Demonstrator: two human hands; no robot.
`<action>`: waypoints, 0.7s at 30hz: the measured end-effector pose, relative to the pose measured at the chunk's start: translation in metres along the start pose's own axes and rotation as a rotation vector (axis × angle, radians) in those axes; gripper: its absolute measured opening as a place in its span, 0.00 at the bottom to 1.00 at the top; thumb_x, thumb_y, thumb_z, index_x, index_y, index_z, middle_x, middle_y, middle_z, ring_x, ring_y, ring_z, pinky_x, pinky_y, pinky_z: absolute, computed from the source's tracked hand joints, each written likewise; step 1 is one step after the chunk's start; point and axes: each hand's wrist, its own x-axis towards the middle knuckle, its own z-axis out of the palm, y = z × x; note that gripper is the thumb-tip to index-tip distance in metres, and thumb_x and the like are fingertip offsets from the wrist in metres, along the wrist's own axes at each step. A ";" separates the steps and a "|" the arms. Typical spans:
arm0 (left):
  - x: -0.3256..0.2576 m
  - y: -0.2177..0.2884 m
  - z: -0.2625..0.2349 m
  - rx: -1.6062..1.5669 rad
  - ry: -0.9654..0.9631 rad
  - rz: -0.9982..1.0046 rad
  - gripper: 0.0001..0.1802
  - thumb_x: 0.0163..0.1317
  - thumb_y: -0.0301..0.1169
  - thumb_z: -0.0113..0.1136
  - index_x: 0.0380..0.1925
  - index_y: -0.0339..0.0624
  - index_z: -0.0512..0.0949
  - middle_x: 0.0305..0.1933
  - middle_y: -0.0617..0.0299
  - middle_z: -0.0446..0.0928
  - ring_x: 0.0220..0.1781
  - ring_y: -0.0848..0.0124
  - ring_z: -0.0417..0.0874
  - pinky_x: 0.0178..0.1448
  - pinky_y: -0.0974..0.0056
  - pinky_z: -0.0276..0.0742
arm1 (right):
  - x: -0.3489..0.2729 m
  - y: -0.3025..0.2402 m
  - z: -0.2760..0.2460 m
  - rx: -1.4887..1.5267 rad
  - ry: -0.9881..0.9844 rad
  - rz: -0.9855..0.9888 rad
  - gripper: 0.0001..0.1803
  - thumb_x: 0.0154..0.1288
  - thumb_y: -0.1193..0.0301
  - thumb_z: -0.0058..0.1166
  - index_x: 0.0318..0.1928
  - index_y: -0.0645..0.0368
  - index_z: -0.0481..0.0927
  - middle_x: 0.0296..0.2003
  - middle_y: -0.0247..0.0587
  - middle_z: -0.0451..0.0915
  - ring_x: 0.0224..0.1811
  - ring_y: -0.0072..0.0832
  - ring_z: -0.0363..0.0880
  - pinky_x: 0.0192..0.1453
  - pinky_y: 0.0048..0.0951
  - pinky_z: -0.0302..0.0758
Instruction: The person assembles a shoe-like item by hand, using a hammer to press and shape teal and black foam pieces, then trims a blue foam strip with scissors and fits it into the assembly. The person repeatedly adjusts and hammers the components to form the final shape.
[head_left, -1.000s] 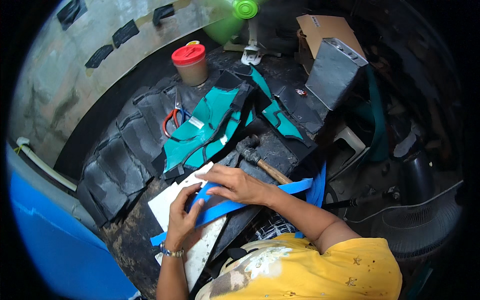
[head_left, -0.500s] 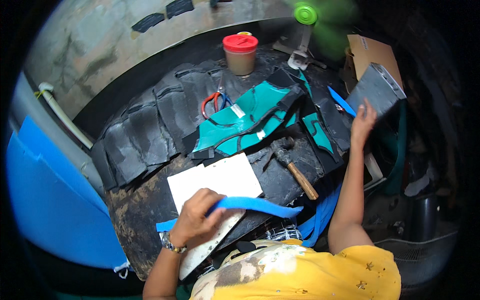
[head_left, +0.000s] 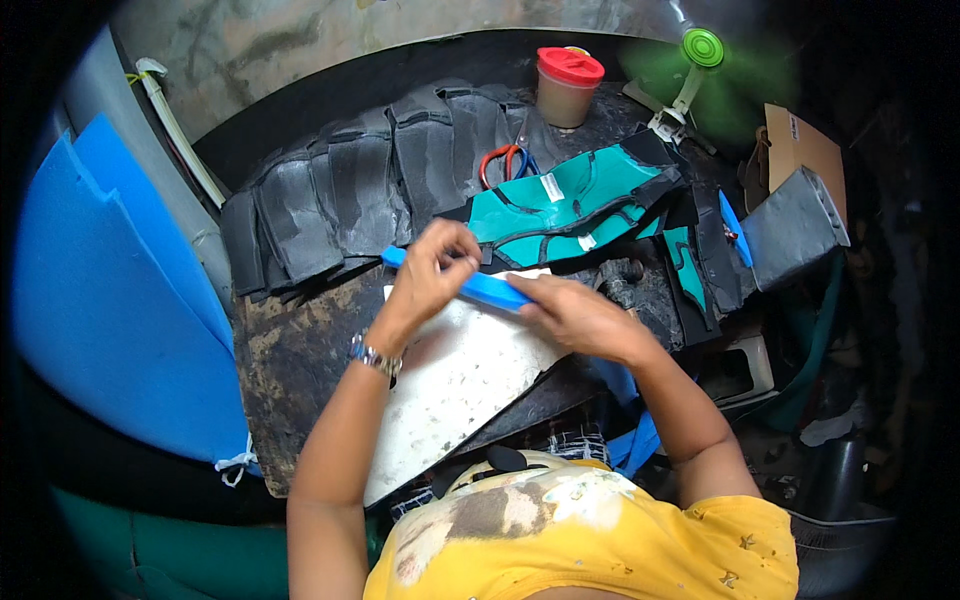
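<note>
I pinched a smooth matt blue foam strip [head_left: 470,285] over a stained white board [head_left: 460,385] on my rough, grimy bench [head_left: 290,360].

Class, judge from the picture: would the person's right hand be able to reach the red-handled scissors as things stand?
Probably yes, once it lets go: the right hand holds the blue strip, and the red-handled scissors lie uncovered beyond the teal pieces, with nothing standing between.

Single head-worn fisheye; looks steeply down over the yellow-shirted chest at the dark stained workbench [head_left: 290,350]; close range; rim edges bend; no second view.
</note>
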 end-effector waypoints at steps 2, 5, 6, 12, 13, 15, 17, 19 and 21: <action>0.017 -0.014 0.001 0.248 0.087 -0.067 0.15 0.61 0.33 0.65 0.47 0.39 0.80 0.50 0.54 0.77 0.53 0.63 0.79 0.58 0.61 0.74 | -0.023 0.011 -0.021 0.161 0.194 -0.030 0.23 0.73 0.63 0.58 0.62 0.63 0.78 0.49 0.50 0.85 0.52 0.38 0.84 0.58 0.38 0.77; 0.040 -0.029 0.018 0.527 0.137 0.004 0.24 0.59 0.35 0.67 0.55 0.37 0.79 0.57 0.47 0.76 0.59 0.52 0.77 0.65 0.54 0.71 | -0.071 0.027 -0.066 0.323 0.307 0.027 0.20 0.73 0.62 0.57 0.58 0.62 0.81 0.42 0.39 0.83 0.41 0.24 0.80 0.46 0.27 0.78; 0.048 -0.031 0.022 0.602 0.138 -0.005 0.26 0.59 0.35 0.67 0.56 0.36 0.79 0.58 0.45 0.76 0.60 0.51 0.77 0.66 0.52 0.70 | -0.086 0.029 -0.076 0.355 0.354 0.033 0.20 0.73 0.60 0.57 0.57 0.61 0.82 0.41 0.38 0.82 0.39 0.22 0.79 0.45 0.26 0.77; 0.063 -0.005 0.001 0.428 -0.009 -0.089 0.19 0.60 0.36 0.69 0.48 0.36 0.80 0.48 0.47 0.81 0.55 0.53 0.80 0.60 0.49 0.72 | -0.140 0.028 -0.084 0.594 0.728 -0.012 0.23 0.66 0.62 0.62 0.58 0.60 0.79 0.45 0.41 0.80 0.31 0.20 0.77 0.31 0.19 0.72; 0.058 0.002 -0.009 0.321 -0.023 -0.062 0.17 0.62 0.35 0.67 0.47 0.36 0.80 0.47 0.46 0.81 0.52 0.54 0.81 0.58 0.52 0.74 | -0.145 0.026 -0.081 0.640 0.719 -0.023 0.25 0.65 0.61 0.62 0.59 0.60 0.77 0.43 0.43 0.81 0.28 0.20 0.77 0.27 0.17 0.71; 0.040 0.014 -0.026 0.183 -0.017 -0.056 0.13 0.64 0.32 0.64 0.44 0.35 0.79 0.45 0.47 0.82 0.47 0.57 0.83 0.53 0.56 0.76 | -0.152 0.020 -0.075 0.746 0.729 -0.079 0.28 0.64 0.60 0.62 0.60 0.61 0.75 0.40 0.45 0.81 0.24 0.20 0.76 0.23 0.15 0.69; 0.021 0.021 -0.038 0.122 0.023 -0.093 0.10 0.66 0.30 0.62 0.42 0.33 0.79 0.43 0.47 0.82 0.43 0.59 0.83 0.49 0.60 0.77 | -0.152 0.014 -0.069 0.854 0.718 -0.172 0.30 0.64 0.60 0.62 0.62 0.62 0.73 0.38 0.46 0.80 0.22 0.19 0.75 0.21 0.14 0.67; 0.010 0.023 -0.041 0.108 0.058 -0.115 0.08 0.69 0.28 0.60 0.42 0.34 0.78 0.40 0.56 0.82 0.42 0.66 0.81 0.50 0.63 0.76 | -0.142 0.008 -0.060 0.851 0.656 -0.104 0.27 0.66 0.63 0.60 0.62 0.60 0.73 0.40 0.44 0.79 0.26 0.19 0.77 0.23 0.15 0.71; 0.005 0.020 -0.037 0.255 0.111 0.000 0.08 0.70 0.27 0.59 0.43 0.34 0.78 0.40 0.59 0.82 0.40 0.69 0.81 0.50 0.64 0.76 | -0.121 0.006 -0.046 0.766 0.507 0.001 0.23 0.69 0.67 0.58 0.62 0.60 0.73 0.44 0.43 0.77 0.33 0.20 0.79 0.31 0.20 0.76</action>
